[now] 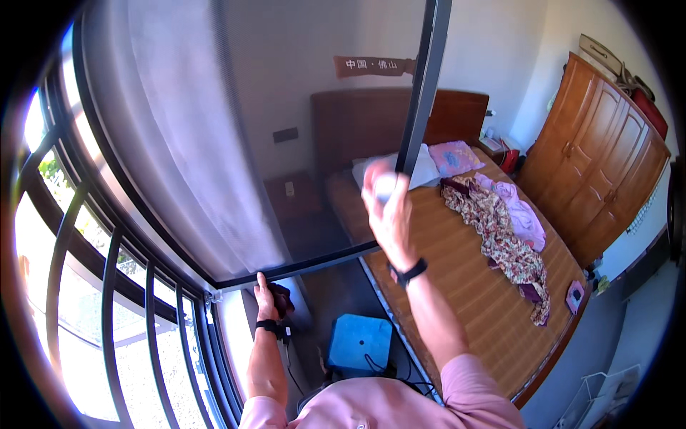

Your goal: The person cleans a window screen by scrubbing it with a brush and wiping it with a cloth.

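A dark-framed mesh screen panel stands swung into the room in front of me. My left hand is at its lower left corner, a finger against the bottom bar, closed on a dark maroon cloth that hangs beside the wall. Beside the panel's right upright, my right hand is raised and smeared by motion. Its fingers curl round a small whitish object with a rounded end; the kind cannot be made out. Each wrist wears a black band.
Window bars run down the left. A blue stool with cables is below me. To the right, a bed carries pillows, a floral cloth and a pink cloth. A wooden wardrobe stands beyond, bags on top.
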A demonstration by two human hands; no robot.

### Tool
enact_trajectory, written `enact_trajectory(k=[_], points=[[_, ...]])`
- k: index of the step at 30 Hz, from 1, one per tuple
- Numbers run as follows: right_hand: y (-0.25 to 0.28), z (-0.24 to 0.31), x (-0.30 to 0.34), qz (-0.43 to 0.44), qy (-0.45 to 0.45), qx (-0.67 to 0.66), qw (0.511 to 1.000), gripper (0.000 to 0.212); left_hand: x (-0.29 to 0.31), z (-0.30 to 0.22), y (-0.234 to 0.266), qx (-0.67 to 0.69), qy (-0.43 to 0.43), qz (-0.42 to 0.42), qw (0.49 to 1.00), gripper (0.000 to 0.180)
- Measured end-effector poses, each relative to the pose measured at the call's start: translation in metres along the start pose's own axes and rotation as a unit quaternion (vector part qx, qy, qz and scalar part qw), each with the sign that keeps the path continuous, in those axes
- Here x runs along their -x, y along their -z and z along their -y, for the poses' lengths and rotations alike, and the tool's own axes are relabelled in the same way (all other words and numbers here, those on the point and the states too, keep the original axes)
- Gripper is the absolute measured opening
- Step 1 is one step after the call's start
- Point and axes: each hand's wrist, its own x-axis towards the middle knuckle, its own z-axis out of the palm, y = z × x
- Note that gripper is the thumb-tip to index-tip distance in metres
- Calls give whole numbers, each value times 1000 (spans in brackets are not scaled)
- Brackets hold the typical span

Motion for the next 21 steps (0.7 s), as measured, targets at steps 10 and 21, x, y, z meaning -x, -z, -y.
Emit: enact_trajectory(k=[10,21], points=[[-29,-59,49,138,-200,94,965,52,-30,14,4,15,-6,-11,1000,74],[-15,6,-54,-116,-33,9,993,49,-29,14,13,14,-13,-16,1000,75]])
